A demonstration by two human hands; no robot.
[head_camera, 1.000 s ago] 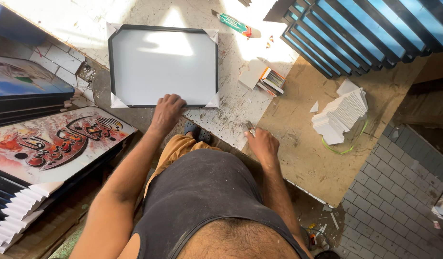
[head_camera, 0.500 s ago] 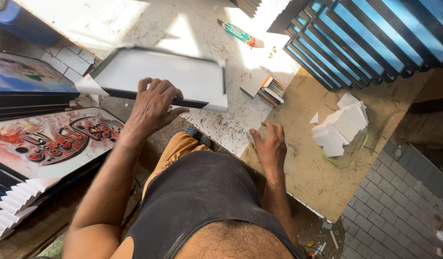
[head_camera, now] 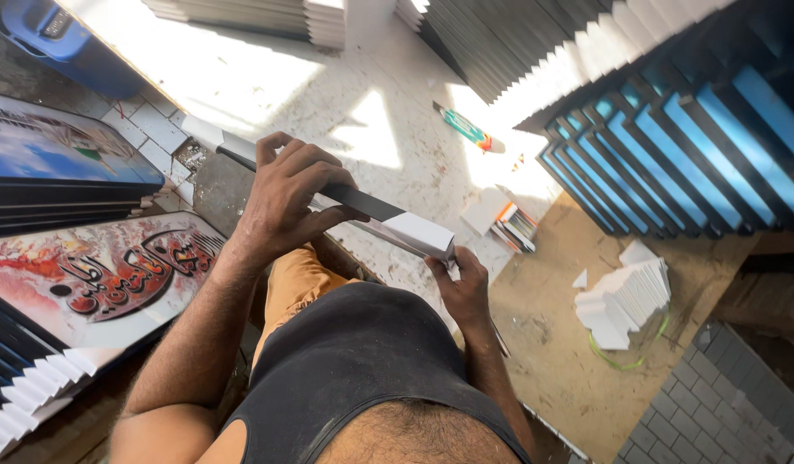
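Note:
A black picture frame (head_camera: pixel 375 209) with white card corner protectors is tipped up on edge, seen edge-on above the white speckled work surface (head_camera: pixel 362 120). My left hand (head_camera: pixel 285 193) grips its upper edge near the middle, fingers wrapped over the black rim. My right hand (head_camera: pixel 461 283) pinches the white corner protector at the frame's right end. My lap, in orange trousers and a dark vest, lies just below the frame.
Stacked framed pictures with red calligraphy (head_camera: pixel 96 279) lie at left. Rows of blue-faced frames (head_camera: pixel 672 146) lean at upper right. A green-red tube (head_camera: pixel 465 129), a small box (head_camera: pixel 508 223), a pile of white card corners (head_camera: pixel 625 296) and a blue container (head_camera: pixel 61 43) lie around.
The frame lay flat on the surface, then my left hand lifted its near edge. Now it stands on edge close to me, and my right hand has come up to hold its right corner.

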